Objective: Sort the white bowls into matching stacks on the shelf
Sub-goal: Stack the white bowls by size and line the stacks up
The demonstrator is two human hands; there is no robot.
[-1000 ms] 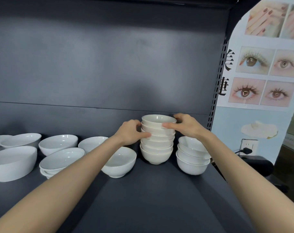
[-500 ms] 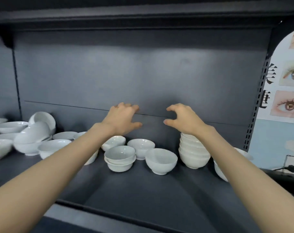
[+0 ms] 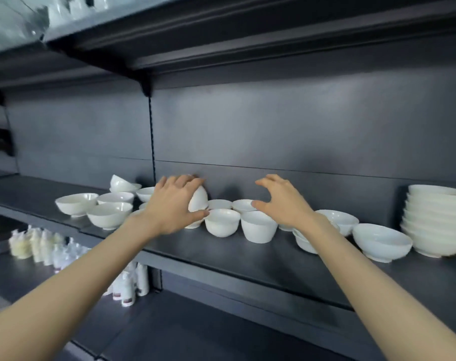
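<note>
Dark shelf (image 3: 221, 256) with scattered white bowls (image 3: 222, 222), one tall stack (image 3: 435, 220)

White bowls (image 3: 222, 225), loose and stacked, line the dark shelf (image 3: 221, 256).

White bottles (image 3: 43, 247) on the lower shelf (image 3: 195, 332)

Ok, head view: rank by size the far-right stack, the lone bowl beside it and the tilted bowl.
1. far-right stack
2. lone bowl
3. tilted bowl, partly hidden by the left hand, so less sure
</note>
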